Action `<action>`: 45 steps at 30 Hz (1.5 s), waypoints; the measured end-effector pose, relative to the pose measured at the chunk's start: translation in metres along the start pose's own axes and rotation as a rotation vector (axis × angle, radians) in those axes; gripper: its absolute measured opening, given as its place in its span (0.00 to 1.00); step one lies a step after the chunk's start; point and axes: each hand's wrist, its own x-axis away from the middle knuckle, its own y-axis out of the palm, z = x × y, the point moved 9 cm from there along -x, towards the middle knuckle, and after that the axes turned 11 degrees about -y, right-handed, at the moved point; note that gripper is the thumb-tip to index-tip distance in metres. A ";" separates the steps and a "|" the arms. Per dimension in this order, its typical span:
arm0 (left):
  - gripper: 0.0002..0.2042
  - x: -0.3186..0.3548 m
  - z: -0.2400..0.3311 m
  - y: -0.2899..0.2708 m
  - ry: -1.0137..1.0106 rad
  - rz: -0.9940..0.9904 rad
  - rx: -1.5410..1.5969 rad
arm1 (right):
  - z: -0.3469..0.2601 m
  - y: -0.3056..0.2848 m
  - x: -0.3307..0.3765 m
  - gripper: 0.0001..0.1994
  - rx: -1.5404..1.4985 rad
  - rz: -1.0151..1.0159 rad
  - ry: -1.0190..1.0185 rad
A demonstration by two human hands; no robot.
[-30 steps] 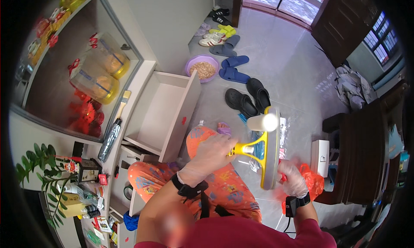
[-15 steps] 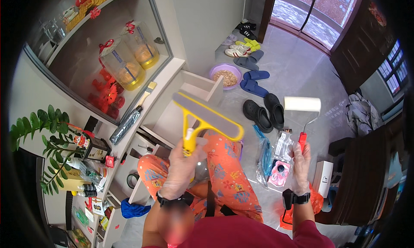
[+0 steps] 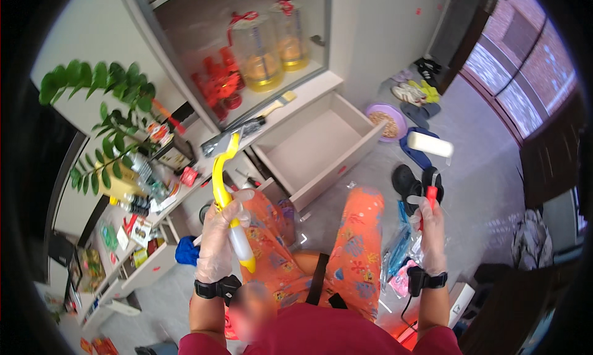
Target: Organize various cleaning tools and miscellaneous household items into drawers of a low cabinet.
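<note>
Since half a second ago, squeegee (image 3: 230, 194) swung from crosswise to upright. Left hand (image 3: 217, 244) closed round its handle, blade up over the bench (image 3: 197, 170) edge. Right hand (image 3: 427, 231) closed on lint roller (image 3: 430, 146) handle, roller above shoes (image 3: 407, 183). Open drawer (image 3: 315, 146) between them.

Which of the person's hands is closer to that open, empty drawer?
Left. The left hand, gripping a yellow squeegee, sits just below-left of the open drawer; the right hand, holding a paint roller, is farther off to its right.
</note>
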 end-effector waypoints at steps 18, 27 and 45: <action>0.18 0.067 -0.051 -0.154 -0.114 0.292 0.229 | 0.142 0.271 -0.037 0.12 -0.143 -0.640 0.604; 0.19 0.081 -0.066 -0.195 -0.114 0.374 0.296 | 0.190 0.318 -0.079 0.16 -0.033 -0.721 0.577; 0.16 0.189 -0.101 -0.308 0.094 0.811 0.597 | 0.037 0.573 0.140 0.14 0.300 -1.490 -0.231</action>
